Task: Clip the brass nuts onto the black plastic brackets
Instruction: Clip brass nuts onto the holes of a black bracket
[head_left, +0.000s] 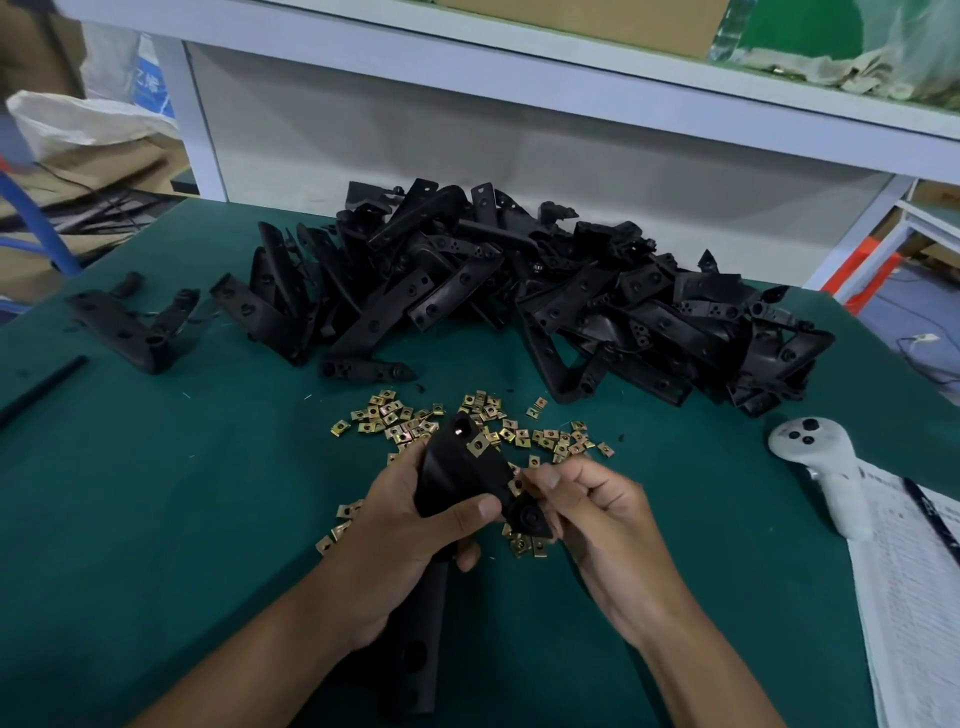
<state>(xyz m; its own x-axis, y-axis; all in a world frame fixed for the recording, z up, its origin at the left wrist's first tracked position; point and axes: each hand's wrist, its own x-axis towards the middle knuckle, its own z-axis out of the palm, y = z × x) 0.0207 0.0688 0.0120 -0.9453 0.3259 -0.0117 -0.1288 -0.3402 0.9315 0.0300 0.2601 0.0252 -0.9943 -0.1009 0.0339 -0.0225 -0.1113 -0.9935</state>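
Note:
My left hand (415, 525) grips a black plastic bracket (462, 473) above the green mat, thumb across its face. One brass nut (479, 445) sits clipped on the bracket's upper edge. My right hand (587, 509) pinches a second brass nut (517, 486) against the bracket's right edge, between thumb and forefinger. Several loose brass nuts (410, 421) lie scattered on the mat just beyond and under my hands. A big heap of black brackets (519, 291) fills the far middle of the table.
Two separate brackets (130, 327) lie at the far left, with a thin black rod (41, 389) near the left edge. A white controller (826, 467) and printed sheets (914, 597) lie at the right. The green mat (182, 493) covers the table under a white shelf frame (519, 78).

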